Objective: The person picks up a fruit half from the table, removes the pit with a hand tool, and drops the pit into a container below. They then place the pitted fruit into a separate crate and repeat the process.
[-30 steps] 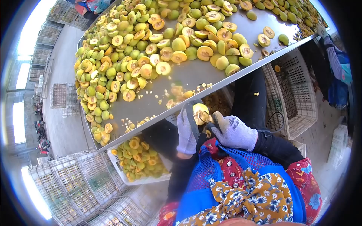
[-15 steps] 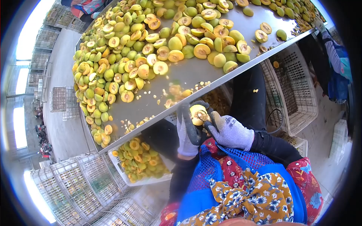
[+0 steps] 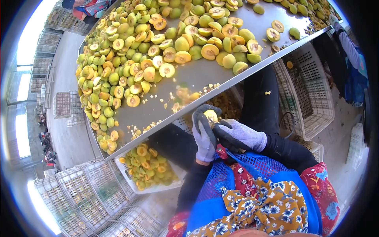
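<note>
My left hand (image 3: 205, 132), in a grey glove with dark palm and fingers, is wrapped round a yellow-green plum half (image 3: 211, 115) just below the table's edge. Its pale cut flesh shows between the fingers. My right hand (image 3: 240, 135), gloved the same way, presses close against the fruit with curled fingers; whatever they grip is hidden. Beyond both hands, many halved plums (image 3: 134, 59) are heaped on the metal table (image 3: 221, 75), with small pale seeds and scraps near its rim.
A white crate of plum halves (image 3: 148, 168) stands at lower left, beside stacked pale crates (image 3: 79, 193). To the right is a large slatted crate (image 3: 316, 94). Under the table, another container holds brownish pieces (image 3: 227, 104). Other people's sleeves (image 3: 351, 51) show at the right edge.
The plum half has turned, and less of its cut face shows. My right hand has rolled over, its dark fingers now tucked against the fruit, and my left fingers have closed further round it.
</note>
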